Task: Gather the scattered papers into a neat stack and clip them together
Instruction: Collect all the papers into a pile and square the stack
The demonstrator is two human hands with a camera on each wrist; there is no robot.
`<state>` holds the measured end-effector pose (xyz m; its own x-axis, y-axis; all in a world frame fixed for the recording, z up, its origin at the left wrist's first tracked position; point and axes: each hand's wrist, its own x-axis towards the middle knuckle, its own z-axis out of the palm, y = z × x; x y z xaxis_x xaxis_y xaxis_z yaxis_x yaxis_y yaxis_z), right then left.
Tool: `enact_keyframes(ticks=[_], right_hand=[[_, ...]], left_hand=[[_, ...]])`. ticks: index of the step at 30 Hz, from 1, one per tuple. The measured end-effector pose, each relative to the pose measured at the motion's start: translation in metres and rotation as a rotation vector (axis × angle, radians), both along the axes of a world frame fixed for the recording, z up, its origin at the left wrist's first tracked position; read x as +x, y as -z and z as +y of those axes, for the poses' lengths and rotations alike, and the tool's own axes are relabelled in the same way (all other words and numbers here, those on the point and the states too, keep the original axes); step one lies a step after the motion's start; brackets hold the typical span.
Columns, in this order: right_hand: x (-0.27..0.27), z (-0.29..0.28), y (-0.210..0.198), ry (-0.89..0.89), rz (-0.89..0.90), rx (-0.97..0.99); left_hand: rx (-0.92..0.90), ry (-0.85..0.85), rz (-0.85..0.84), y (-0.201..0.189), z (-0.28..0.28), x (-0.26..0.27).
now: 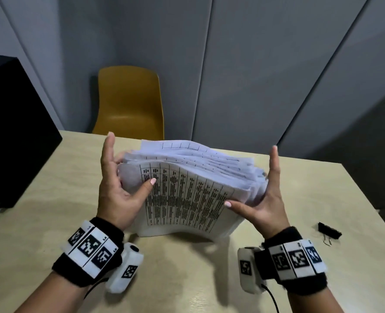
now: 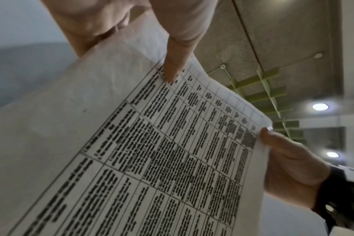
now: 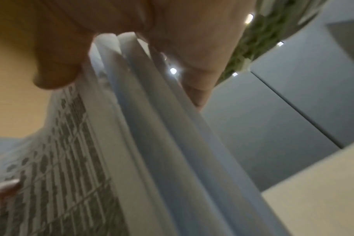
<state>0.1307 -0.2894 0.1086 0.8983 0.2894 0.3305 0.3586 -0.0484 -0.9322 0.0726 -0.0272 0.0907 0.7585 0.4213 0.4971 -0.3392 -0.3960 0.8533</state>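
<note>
A thick stack of printed table sheets (image 1: 187,193) stands on its lower edge on the beige table (image 1: 187,279), bowed and fanned at the top. My left hand (image 1: 128,179) grips its left side, thumb on the front sheet, fingers behind, index finger pointing up. My right hand (image 1: 260,196) holds the right side, thumb on the front sheet and fingers upright against the sheet edges. The left wrist view shows the front sheet (image 2: 152,159) under my left thumb (image 2: 174,63). In the right wrist view the sheet edges (image 3: 141,143) sit between thumb and fingers (image 3: 200,63). A black binder clip (image 1: 329,230) lies on the table right of my right wrist.
A black box (image 1: 13,132) stands on the table's left side. A yellow chair (image 1: 130,100) sits behind the far edge, in front of grey wall panels. The table's right edge runs close past the binder clip.
</note>
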Motion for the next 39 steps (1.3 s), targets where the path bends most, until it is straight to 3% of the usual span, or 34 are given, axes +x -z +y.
enact_keyframes(ticks=[2, 6, 15, 19, 24, 30, 32, 35, 39], right_hand=[[0.004, 0.003, 0.011, -0.023, 0.132, 0.079], [0.013, 0.009, 0.021, 0.024, 0.202, 0.092], [0.013, 0.013, 0.032, 0.048, 0.227, 0.106], [0.015, 0.014, 0.040, 0.087, 0.245, 0.092], [0.014, 0.025, 0.044, 0.082, 0.278, 0.090], [0.013, 0.019, 0.043, 0.118, 0.254, 0.189], [0.011, 0.014, 0.047, 0.114, 0.290, 0.176], [0.004, 0.018, 0.050, 0.076, 0.316, 0.131], [0.001, 0.026, 0.048, 0.100, 0.257, 0.170]], left_hand=[[0.202, -0.074, -0.056, -0.007, -0.004, 0.000], [0.466, -0.146, -0.075, -0.019, -0.010, 0.001], [0.479, -0.184, -0.039, -0.027, -0.002, -0.001], [0.332, -0.176, -0.014, -0.018, -0.001, 0.000], [-0.147, -0.034, 0.243, -0.005, -0.004, 0.004], [-0.226, 0.111, 0.189, -0.008, 0.005, 0.004], [-0.283, 0.188, 0.246, 0.002, 0.015, 0.002], [-0.419, 0.166, 0.388, 0.018, 0.007, -0.003], [-0.325, 0.118, 0.352, 0.007, -0.009, -0.001]])
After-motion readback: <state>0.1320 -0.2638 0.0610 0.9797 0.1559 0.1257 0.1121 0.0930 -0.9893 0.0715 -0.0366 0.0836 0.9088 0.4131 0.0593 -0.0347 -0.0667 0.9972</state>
